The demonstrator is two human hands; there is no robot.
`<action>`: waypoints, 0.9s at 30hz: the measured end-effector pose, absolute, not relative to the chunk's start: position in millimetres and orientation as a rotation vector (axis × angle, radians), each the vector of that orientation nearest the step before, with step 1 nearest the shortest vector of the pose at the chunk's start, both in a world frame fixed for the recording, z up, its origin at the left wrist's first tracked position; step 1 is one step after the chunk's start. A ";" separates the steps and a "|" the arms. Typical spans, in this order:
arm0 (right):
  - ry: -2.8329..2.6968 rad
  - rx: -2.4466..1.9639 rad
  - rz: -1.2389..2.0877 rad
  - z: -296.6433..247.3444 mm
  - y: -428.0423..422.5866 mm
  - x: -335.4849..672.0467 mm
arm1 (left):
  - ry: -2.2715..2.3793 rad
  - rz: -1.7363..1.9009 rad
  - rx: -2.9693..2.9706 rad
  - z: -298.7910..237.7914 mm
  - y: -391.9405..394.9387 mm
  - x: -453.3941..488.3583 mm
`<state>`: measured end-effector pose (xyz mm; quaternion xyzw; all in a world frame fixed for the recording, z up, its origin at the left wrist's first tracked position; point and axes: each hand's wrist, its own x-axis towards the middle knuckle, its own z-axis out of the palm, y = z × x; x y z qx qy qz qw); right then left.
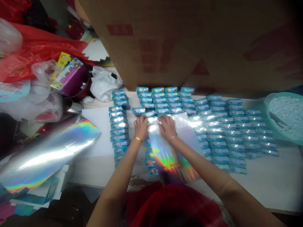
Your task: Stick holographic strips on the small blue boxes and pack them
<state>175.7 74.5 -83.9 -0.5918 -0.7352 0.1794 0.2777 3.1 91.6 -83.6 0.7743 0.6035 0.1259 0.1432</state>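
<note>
Red cloth (175, 201) fills the bottom edge, closest to the lens, between my two forearms.

Left hand (141, 127), right hand (167, 127): side by side, knuckles up, fingers bent down onto the far end of a holographic film sheet (165, 156). Glare on the film hides the fingertips, so I cannot tell whether they pinch the sheet or only press on it. Gold bangle (138, 138) on the left wrist.

Sheet position: it runs from my hands back toward me on the white table (260, 186) and partly covers one column of small blue boxes (227, 132). More of these boxes lie in close rows to the left, beyond and to the right of the hands.

Surroundings: large cardboard carton (189, 41) just behind the far rows. Teal basin (266, 108) of white bits at the right edge. More holographic film (47, 148) lies well left of the hands, off the table's corner.
</note>
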 end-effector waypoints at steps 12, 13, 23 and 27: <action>-2.311 -1.708 0.663 -52.7 109.5 184.4 | 1.525 0.475 2.421 -53.5 95.9 8.8; -2.309 -1.741 0.676 -51.5 110.9 186.0 | 1.518 0.487 2.457 -54.8 96.3 13.0; -2.280 -1.962 0.660 -58.5 121.2 200.5 | 1.411 0.627 2.425 -48.0 51.9 37.9; -2.123 -1.734 0.583 -64.7 108.7 206.9 | 1.581 0.900 1.904 -18.8 12.4 36.6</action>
